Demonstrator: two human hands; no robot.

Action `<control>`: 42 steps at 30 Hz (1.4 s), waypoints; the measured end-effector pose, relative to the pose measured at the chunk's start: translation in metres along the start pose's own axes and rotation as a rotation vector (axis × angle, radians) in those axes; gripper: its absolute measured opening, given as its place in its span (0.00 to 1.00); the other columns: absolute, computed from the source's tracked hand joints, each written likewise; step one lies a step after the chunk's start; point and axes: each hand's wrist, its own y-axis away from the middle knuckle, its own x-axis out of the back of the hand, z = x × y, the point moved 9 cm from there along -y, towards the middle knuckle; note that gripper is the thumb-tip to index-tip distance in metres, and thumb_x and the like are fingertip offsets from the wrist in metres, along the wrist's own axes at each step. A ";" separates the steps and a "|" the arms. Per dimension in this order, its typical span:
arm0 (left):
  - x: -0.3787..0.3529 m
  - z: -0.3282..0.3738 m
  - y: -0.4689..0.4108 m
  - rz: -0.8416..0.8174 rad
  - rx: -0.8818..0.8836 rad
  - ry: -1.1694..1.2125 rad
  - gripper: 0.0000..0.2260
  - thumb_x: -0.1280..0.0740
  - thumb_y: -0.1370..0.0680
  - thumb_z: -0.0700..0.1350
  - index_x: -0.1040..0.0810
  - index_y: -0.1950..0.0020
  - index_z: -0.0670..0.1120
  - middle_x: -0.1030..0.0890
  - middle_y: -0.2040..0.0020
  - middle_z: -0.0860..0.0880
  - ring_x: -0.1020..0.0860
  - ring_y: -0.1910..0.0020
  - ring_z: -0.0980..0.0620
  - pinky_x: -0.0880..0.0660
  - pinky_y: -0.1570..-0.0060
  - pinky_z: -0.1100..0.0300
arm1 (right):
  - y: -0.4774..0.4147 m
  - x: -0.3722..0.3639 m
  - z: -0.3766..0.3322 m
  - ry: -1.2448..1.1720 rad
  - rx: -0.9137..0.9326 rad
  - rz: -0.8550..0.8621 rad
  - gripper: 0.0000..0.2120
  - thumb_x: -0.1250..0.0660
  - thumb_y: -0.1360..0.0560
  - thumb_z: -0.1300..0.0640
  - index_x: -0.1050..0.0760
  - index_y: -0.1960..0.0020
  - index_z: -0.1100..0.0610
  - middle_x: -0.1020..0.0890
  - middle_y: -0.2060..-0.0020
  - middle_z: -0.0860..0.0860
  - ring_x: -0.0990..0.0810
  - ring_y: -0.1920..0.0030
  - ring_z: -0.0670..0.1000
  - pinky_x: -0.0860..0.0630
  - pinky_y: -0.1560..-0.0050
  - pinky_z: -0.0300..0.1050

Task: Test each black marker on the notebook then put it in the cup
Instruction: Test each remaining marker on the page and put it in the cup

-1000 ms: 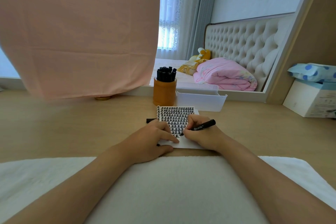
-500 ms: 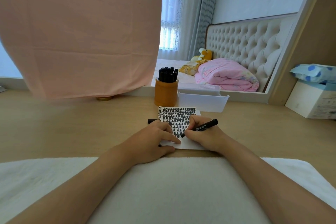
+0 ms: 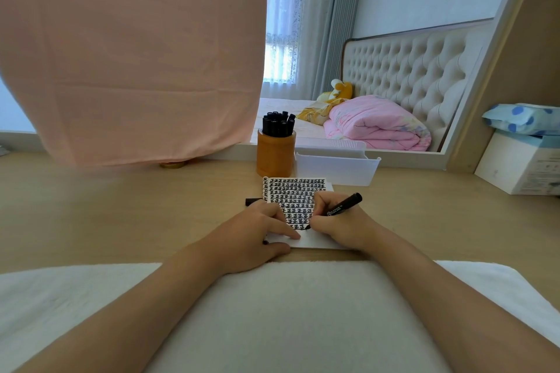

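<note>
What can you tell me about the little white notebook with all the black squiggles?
The small white paper notebook lies flat on the light wooden desk, in front of the orange cup. Rows of black marks fill most of its page; the near strip is blank. The left hand presses it down, while the right hand holds a black marker with its tip on the page.

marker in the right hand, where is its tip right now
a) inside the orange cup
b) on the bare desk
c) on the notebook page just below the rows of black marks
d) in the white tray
C: the right hand grips the marker with its tip down on the white part of the notebook, just under the last row of marks, well in front of the cup.
</note>
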 end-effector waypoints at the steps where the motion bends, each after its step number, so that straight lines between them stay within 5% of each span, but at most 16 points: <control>1: 0.000 0.000 0.000 0.004 -0.004 -0.002 0.14 0.31 0.23 0.54 0.21 0.38 0.62 0.28 0.49 0.62 0.34 0.47 0.63 0.31 0.50 0.65 | 0.000 0.001 0.002 -0.035 -0.021 0.017 0.08 0.31 0.31 0.69 0.29 0.65 0.63 0.27 0.71 0.50 0.31 0.70 0.46 0.35 0.70 0.38; 9: 0.010 0.001 0.001 0.056 -0.006 0.021 0.13 0.34 0.21 0.53 0.22 0.36 0.61 0.26 0.49 0.61 0.30 0.47 0.62 0.29 0.51 0.65 | -0.003 0.012 0.003 -0.240 -0.071 0.098 0.04 0.29 0.25 0.63 0.20 0.53 0.56 0.21 0.71 0.50 0.26 0.73 0.49 0.31 0.74 0.37; 14: 0.041 -0.029 -0.001 0.290 0.135 0.002 0.13 0.38 0.19 0.43 0.20 0.38 0.53 0.25 0.48 0.59 0.27 0.52 0.59 0.29 0.52 0.63 | -0.008 0.011 -0.005 -0.282 -0.037 0.099 0.14 0.37 0.21 0.68 0.19 0.43 0.55 0.16 0.60 0.58 0.24 0.70 0.51 0.30 0.74 0.37; 18: 0.043 -0.063 -0.012 0.257 0.339 -0.078 0.14 0.38 0.19 0.42 0.25 0.34 0.52 0.27 0.42 0.54 0.28 0.43 0.54 0.30 0.43 0.60 | -0.014 0.004 -0.003 -0.406 -0.064 0.046 0.20 0.46 0.18 0.71 0.24 0.33 0.57 0.18 0.53 0.58 0.21 0.67 0.53 0.26 0.73 0.42; 22: 0.025 -0.081 -0.019 0.160 0.449 -0.146 0.14 0.37 0.20 0.46 0.26 0.34 0.50 0.26 0.39 0.50 0.32 0.37 0.50 0.31 0.37 0.55 | -0.012 0.011 -0.005 -0.513 -0.091 0.065 0.19 0.50 0.16 0.67 0.21 0.40 0.57 0.20 0.52 0.58 0.19 0.66 0.55 0.21 0.68 0.47; 27: 0.021 -0.088 -0.018 0.193 0.478 -0.194 0.10 0.37 0.19 0.49 0.23 0.40 0.49 0.25 0.44 0.50 0.30 0.41 0.51 0.30 0.43 0.56 | -0.013 0.024 -0.006 -0.170 -0.018 0.167 0.08 0.40 0.19 0.66 0.26 0.52 0.55 0.22 0.58 0.54 0.25 0.71 0.48 0.29 0.70 0.41; 30: 0.031 -0.086 -0.013 0.256 0.448 -0.145 0.07 0.34 0.21 0.48 0.23 0.43 0.52 0.23 0.49 0.52 0.28 0.47 0.52 0.30 0.50 0.58 | -0.015 0.023 -0.004 0.060 0.011 0.178 0.11 0.32 0.23 0.62 0.26 0.49 0.46 0.22 0.54 0.45 0.25 0.62 0.45 0.29 0.61 0.36; 34: 0.044 -0.061 -0.010 0.343 0.300 -0.043 0.06 0.31 0.22 0.46 0.22 0.47 0.55 0.22 0.54 0.58 0.26 0.55 0.58 0.31 0.55 0.63 | -0.014 0.014 -0.009 0.270 0.084 0.149 0.13 0.29 0.24 0.59 0.21 0.41 0.48 0.19 0.48 0.43 0.24 0.53 0.40 0.30 0.51 0.30; 42: 0.043 -0.042 -0.014 0.354 0.214 -0.014 0.09 0.31 0.23 0.46 0.22 0.43 0.56 0.23 0.53 0.60 0.26 0.54 0.59 0.31 0.55 0.67 | -0.011 0.017 -0.019 0.390 0.148 0.184 0.11 0.28 0.25 0.56 0.19 0.43 0.47 0.21 0.52 0.40 0.23 0.53 0.45 0.24 0.50 0.41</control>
